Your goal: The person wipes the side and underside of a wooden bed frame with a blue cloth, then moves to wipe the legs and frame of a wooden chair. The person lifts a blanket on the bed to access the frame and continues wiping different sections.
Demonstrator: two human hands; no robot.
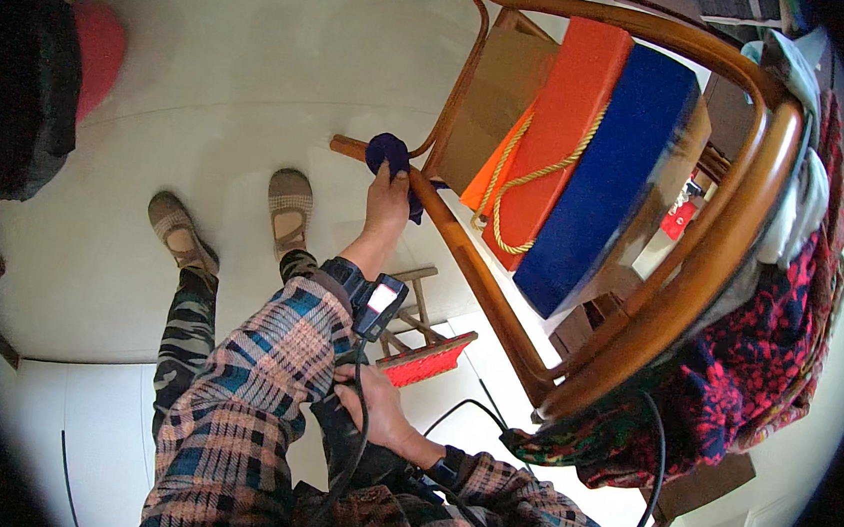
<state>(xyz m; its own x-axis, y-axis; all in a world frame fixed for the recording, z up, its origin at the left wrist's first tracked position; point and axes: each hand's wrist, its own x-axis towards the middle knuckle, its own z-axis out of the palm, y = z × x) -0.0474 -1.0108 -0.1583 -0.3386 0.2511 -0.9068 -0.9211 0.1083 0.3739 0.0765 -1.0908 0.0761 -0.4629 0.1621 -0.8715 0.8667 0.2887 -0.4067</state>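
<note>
My left hand [388, 204] grips a bunched dark-blue cloth [388, 154] against the front end of a wooden chair's armrest [461, 244]. Part of the cloth hangs below the rail. My right hand [379, 410] is lower, near my lap and beside my left sleeve, its fingers curled. A black cable crosses in front of it, and whether the fingers hold anything is hidden. On the chair seat stand an orange-red box [566, 118] with a gold rope handle [542, 176], a dark-blue box [610, 174] and brown cardboard [492, 104].
Patterned clothes [727, 388] and a pale cloth [800, 206] drape over the chair's back. Below the armrest stands a small folding stool [425, 358] with a red seat. A red object [97, 58] is at the far left. My shoes [290, 203] rest on the pale floor [254, 121].
</note>
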